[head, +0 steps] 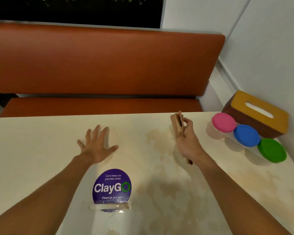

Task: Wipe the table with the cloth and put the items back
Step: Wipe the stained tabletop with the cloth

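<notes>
Just right of centre, towards one o'clock, your right hand [187, 141] grips the folded tan cloth [176, 123]. Fingers and thumb pinch it so that it stands on edge. I cannot tell whether its lower end touches the tabletop [41, 150]. Your left hand [97, 146] is open at ten o'clock, fingers spread, palm down on or just above the surface, and it holds nothing.

I judge the wiping step to be in hand and not yet done. Pale brown smears [161, 139] lie beside the cloth and run down towards five o'clock. The items look set aside. The box [258, 114] is at three o'clock against the wall, and the pink tub [223, 122], blue tub [246, 135] and green tub [271, 150] stand in a row touching it.

Next, you probably need to turn the cloth flat, since on edge it covers little. Press it down and sweep from the far edge through the smears towards yourself.

At six o'clock a clear wrapper [109, 206] lies across the lower rim of the purple sticker [111, 187]. It looks light enough to drag along with the cloth, so lift it or wipe round it. The corner under the box and tubs will want a pass before they go back.
</notes>
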